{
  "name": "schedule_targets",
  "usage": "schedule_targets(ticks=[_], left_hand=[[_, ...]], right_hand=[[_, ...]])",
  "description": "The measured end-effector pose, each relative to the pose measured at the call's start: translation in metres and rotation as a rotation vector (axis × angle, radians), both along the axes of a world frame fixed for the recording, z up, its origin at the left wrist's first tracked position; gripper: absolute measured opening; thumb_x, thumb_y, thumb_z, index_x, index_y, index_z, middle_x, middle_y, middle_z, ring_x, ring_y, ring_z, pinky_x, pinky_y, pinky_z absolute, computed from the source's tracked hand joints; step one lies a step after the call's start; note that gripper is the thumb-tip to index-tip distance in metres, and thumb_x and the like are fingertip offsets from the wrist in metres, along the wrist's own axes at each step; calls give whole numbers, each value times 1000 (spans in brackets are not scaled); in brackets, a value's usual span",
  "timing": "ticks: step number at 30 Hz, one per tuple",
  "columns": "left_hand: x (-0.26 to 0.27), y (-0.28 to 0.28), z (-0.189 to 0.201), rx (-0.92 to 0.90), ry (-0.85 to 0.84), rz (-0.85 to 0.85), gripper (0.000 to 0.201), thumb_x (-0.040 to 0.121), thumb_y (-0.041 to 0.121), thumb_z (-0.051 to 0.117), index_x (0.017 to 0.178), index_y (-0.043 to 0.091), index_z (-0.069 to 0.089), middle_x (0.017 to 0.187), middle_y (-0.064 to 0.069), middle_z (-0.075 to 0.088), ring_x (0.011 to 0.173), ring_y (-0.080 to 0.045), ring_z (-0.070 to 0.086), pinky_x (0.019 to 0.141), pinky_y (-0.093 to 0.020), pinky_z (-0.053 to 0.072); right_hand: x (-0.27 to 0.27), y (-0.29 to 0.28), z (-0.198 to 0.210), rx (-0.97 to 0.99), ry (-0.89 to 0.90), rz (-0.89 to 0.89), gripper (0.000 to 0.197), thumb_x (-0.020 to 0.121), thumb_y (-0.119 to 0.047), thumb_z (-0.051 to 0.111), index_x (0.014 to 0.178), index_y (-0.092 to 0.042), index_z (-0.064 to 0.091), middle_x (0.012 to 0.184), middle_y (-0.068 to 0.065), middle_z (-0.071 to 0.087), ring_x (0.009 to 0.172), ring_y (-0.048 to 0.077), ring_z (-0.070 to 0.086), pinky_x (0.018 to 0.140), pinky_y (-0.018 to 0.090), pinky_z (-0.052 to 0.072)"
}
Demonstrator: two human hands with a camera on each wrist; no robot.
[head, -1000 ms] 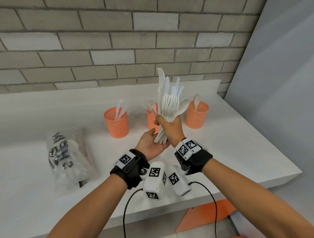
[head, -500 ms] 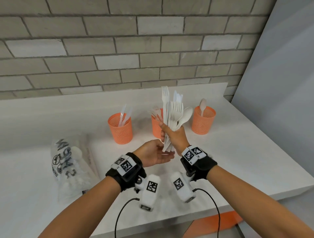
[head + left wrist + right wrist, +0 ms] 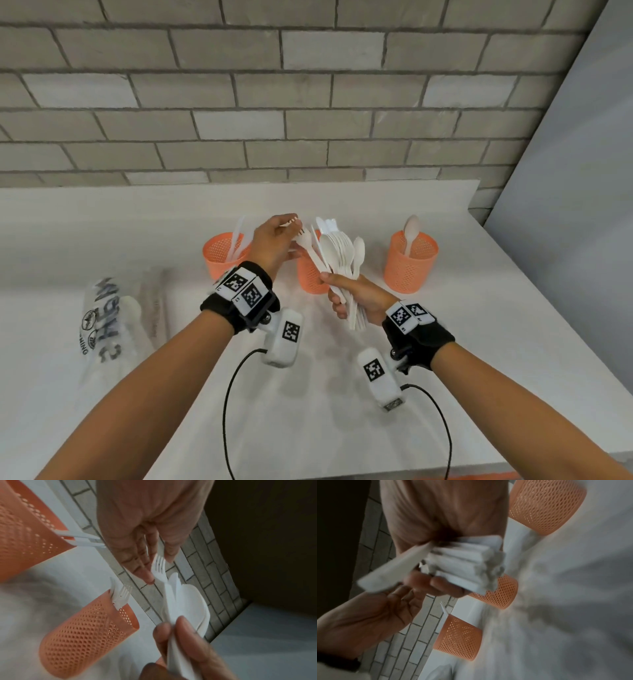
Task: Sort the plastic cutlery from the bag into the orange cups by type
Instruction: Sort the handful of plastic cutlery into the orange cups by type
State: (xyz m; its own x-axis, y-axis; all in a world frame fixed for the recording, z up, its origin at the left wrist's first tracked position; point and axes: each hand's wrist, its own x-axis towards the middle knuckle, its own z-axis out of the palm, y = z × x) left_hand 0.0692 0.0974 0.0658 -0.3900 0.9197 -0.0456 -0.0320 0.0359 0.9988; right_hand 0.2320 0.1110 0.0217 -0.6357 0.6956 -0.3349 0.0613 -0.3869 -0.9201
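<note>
- You are looking at three orange cups [image 3: 410, 262], all showing a fine pattern of small holes.
- The cutlery bundle [image 3: 339, 253] is showing plain white, as is the fork [image 3: 158, 566].
- The worktop [image 3: 479, 342] is appearing white.
- The wall [image 3: 274, 102] is showing grey bricks with darker joints.
- The bag [image 3: 109, 322] is looking clear with dark lettering.
- Your wristbands [image 3: 421, 337] are showing black, carrying black-and-white square-patterned tags [image 3: 241, 286].

I count three orange perforated plastic cups [image 3: 410, 262], one clear printed plastic bag [image 3: 109, 325], two hands [image 3: 356, 298].
</note>
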Motion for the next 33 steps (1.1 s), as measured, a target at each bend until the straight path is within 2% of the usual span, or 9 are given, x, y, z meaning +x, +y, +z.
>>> schedule_targets(ticks=[4,6,9,12,18,22,27,30,33], left_hand=[[11,8,-12,26,188,38,23,92,12,55,109,0,66,85,-9,68,53,-5,64,51,-14,53],[21,8,-18,0,270,2,23,94,12,52,109,3,67,94,-14,68,60,-10,64,52,-15,53],[33,8,-18,-19,264,-25,29,94,5,42,111,7,66,96,-12,67,74,-17,62,60,-19,53],[38,11,-15,-5,231,-11,19,92,10,50,100,9,67,88,-3,65,85,-16,58,77,-31,51],[43,15,-18,-19,227,60,16,87,26,64,83,11,64,72,2,60,65,-9,54,48,-11,45],[40,20,-16,-2,238,100,14,88,17,61,77,12,68,68,4,61,63,-7,53,62,-18,43],[30,29,-7,36,293,229,26,90,17,56,68,7,65,72,-9,61,66,-18,54,71,-27,43],[24,33,3,112,366,310,25,93,17,50,77,5,66,85,-10,67,77,-22,59,78,-31,47],[9,40,21,195,320,452,26,97,19,41,78,10,56,84,-9,67,76,-23,62,76,-34,51]], right_hand=[[7,11,-1,29,25,44,15,94,-23,52,82,-16,57,50,-2,53,38,8,49,38,18,42],[9,18,-3,68,31,57,10,94,-22,52,91,-14,56,50,-3,54,39,8,50,39,19,44],[14,25,-5,108,42,89,14,93,-17,54,104,-9,56,49,-4,54,38,7,50,40,19,44],[20,31,-5,136,47,123,4,91,-10,56,89,-12,55,49,-5,54,38,6,50,40,19,45],[26,34,-3,147,78,201,9,91,-5,55,88,-13,55,53,-2,58,41,7,50,42,18,44],[27,36,-8,108,104,165,6,91,-4,55,89,-9,53,54,0,55,42,8,52,43,19,47],[19,35,-12,129,91,107,3,91,-8,57,90,-8,54,57,2,53,41,10,50,42,21,46],[14,36,-9,173,54,108,4,90,-9,59,88,-10,55,59,3,52,41,8,48,40,19,43],[14,38,-9,186,3,89,7,89,-11,61,83,-12,56,56,0,53,40,7,48,37,18,41]])
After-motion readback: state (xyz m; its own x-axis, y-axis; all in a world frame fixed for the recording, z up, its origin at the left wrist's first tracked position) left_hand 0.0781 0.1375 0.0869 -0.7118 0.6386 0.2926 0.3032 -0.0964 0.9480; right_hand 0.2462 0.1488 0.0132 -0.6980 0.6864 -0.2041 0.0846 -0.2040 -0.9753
